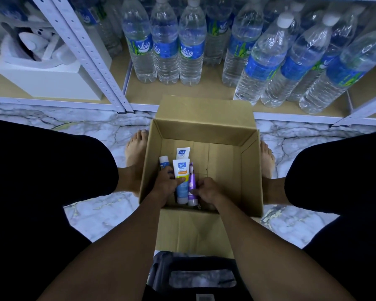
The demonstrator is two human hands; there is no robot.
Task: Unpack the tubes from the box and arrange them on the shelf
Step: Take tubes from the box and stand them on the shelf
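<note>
Far left on the bottom shelf point(182, 94): a white box point(46, 83) with foam packing in it. Right of the perforated upright point(91, 55), rows of Waig water bottles point(191, 48) stand along the same board. On the marble floor point(85, 131) in front of the shelf sits an open cardboard box point(204, 131) between the person's bare feet, its far flap lying over the shelf edge. All visible tubes sit in the box's left half, none on the shelf. In order: a small blue-and-white tube point(163, 162) by the left wall, partly behind the left hand point(166, 183). That hand grips the yellow-and-blue Safi tube point(181, 170), fingers curled round it, thumb across its front. A second white Safi tube point(183, 152) lies just beyond it, untouched. A purple tube point(191, 181) lies beside the gripped one, touching it. The right hand point(206, 190) holds the purple tube, thumb on its lower end and fingers curled. Bottom centre: a dark stool point(193, 270), just behind the near flap.
</note>
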